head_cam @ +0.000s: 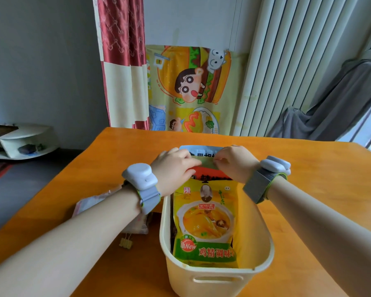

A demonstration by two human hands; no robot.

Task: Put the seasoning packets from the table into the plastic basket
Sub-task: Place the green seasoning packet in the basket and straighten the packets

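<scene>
On the orange wooden desk [308, 179] stands a cream plastic basket [263, 239] with a slot handle in its near wall. Inside it a large yellow seasoning packet [206, 224], printed with a bowl of golden soup and a green band of lettering, leans lengthwise with its lower edge near the basket's front wall. Behind it, at the basket's far end, a packet with an orange-red band and dark lettering [212, 175] stands partly hidden, and farther back a pale blue-topped packet [198, 149] rises above the fingers.

Both hands meet over the far end of the basket. The left hand [172, 170] has its fingers curled down onto the top of the packets, its grip pinched together on the upper edge of the orange-red one. The right hand [236, 162] mirrors it, fingertips pressed together on the same edge, just beside the left fingertips. Each wrist carries a white sensor block on a grey strap.

Left of the basket, under the left forearm, a pale pinkish packet [88, 203] lies flat on the desk, partly covered by the arm. A gold binder clip [126, 242] sits just in front of it, apart from the basket.
</scene>
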